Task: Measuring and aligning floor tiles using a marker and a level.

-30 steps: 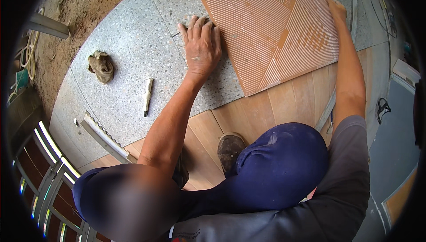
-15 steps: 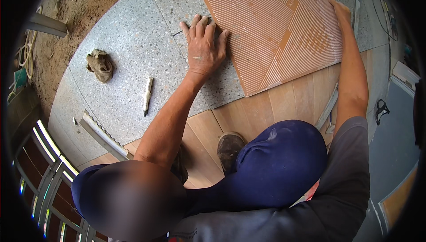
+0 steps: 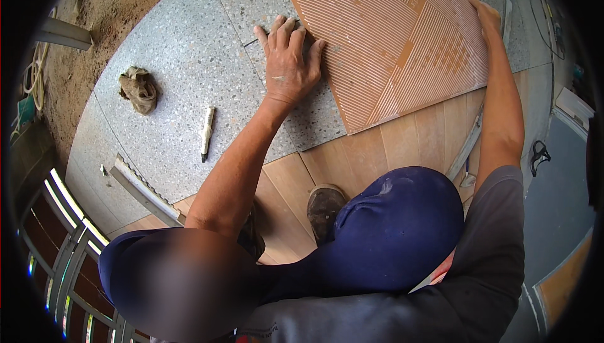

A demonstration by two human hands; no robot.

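A large square tile (image 3: 371,47) shows an orange-brown face covered with pale ridges. It lies tilted across grey speckled tiles (image 3: 182,47) and wood-look floor planks (image 3: 343,160). At its left edge is my left hand (image 3: 290,69), fingers spread over the grey tile and thumb against the ridged tile's edge. My right hand (image 3: 487,17) grips the opposite edge, its fingers partly hidden. Left of my left forearm lies a white marker-like stick with a dark tip (image 3: 207,132). Further left is a crumpled, dirty cloth (image 3: 138,90).
A metal strip with a toothed edge (image 3: 141,186) lies at the left. Beyond the tiles are bare soil (image 3: 107,72) and a metal post (image 3: 66,33). Metal railings (image 3: 63,261) stand at lower left. A black clip-like thing (image 3: 539,157) rests on the grey surface at right.
The view has shifted slightly. Both hands keep their places at the ridged tile's edges, and the cloth and stick have not moved on the floor.
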